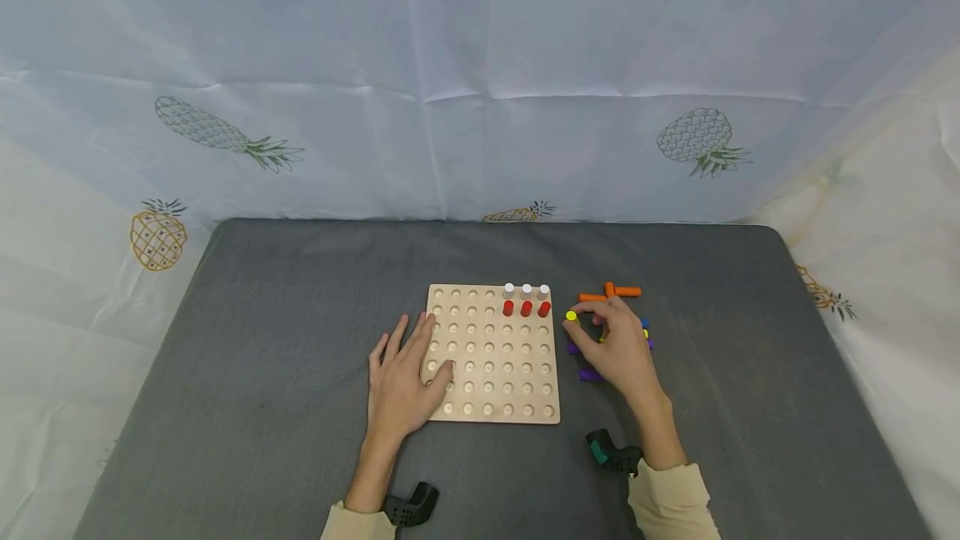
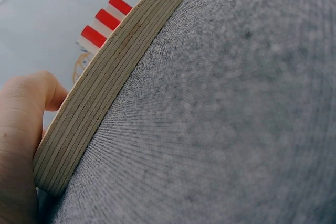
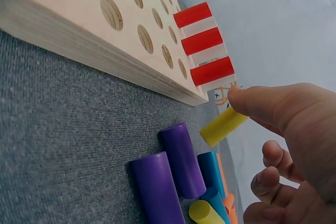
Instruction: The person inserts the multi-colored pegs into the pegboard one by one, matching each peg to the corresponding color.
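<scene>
A yellow peg [image 3: 223, 126] is pinched between the thumb and finger of my right hand [image 1: 617, 346], just off the right edge of the wooden pegboard [image 1: 480, 415]. Three white pegs [image 1: 527, 290] stand in the board's back row at the right. In front of them three red pegs [image 3: 202, 40] stand upright in the second row. My left hand [image 1: 405, 386] rests on the board's left edge, fingers spread and thumb over its surface. Under and around the right hand lie loose purple pegs [image 3: 181, 158], blue pegs [image 3: 210, 169] and another yellow peg [image 3: 205, 212].
Several orange pegs [image 1: 628, 292] lie behind the right hand. Dark cameras are worn on the left wrist [image 1: 411, 507] and right wrist [image 1: 611, 452]. A grey cloth covers the table [image 1: 285, 290], and a pale curtain [image 1: 450, 40] with pineapple prints hangs behind it.
</scene>
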`<state>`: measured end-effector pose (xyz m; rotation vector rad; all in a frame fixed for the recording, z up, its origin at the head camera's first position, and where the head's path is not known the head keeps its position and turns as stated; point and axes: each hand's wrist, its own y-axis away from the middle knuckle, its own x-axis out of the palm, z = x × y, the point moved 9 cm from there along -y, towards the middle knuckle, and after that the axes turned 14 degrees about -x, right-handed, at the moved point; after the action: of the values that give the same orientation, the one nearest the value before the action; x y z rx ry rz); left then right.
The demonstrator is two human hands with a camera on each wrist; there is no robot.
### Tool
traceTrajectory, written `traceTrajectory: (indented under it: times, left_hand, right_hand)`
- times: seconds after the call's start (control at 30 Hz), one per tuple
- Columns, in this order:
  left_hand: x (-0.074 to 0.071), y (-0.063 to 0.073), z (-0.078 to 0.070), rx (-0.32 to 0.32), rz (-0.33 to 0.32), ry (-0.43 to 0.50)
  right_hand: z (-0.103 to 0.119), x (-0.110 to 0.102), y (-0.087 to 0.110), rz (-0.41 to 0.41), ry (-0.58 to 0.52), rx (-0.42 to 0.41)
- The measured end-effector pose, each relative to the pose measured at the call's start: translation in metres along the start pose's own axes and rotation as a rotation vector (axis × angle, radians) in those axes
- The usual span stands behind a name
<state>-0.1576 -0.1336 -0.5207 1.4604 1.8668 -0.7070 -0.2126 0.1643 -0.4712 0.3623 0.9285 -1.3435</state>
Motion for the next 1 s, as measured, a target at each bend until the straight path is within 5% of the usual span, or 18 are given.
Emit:
traceTrajectory:
  times: [1.0]
  left_hand:
    - [0.0,0.0,0.001,-0.001,0.006,0.001]
  right_hand:
    - [0.019,0.011,-0.003,0.003,-0.079,-0.003]
